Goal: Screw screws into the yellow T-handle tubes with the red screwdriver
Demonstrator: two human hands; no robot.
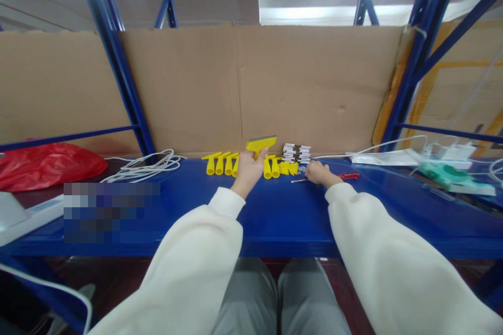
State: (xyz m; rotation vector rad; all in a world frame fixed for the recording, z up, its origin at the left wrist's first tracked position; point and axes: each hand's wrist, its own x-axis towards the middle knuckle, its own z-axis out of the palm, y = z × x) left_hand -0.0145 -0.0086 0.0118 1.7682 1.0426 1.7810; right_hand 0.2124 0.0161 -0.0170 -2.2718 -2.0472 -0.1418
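My left hand (249,170) is wrapped round the handle of a yellow scraper (261,143), whose wide head with a grey edge points up and away. On the blue shelf, several yellow scraper handles (219,165) stand in a row on both sides of that hand. My right hand (317,172) is down by a small pile of metal bits (302,169), probably screws, its fingers drawn together; whatever is in them is hidden. A screwdriver with a red handle (349,176) lies under or beside this hand. Small yellow pieces (288,168) and a stack of white-and-brown packets (296,153) sit close by.
A cardboard sheet (188,89) walls off the back between blue metal posts (129,84). Coiled white cable (153,167) and a red plastic bag (51,165) lie left. To the right are a flat white packet (387,157), a green-and-white pack (451,175) and white plugs (456,152).
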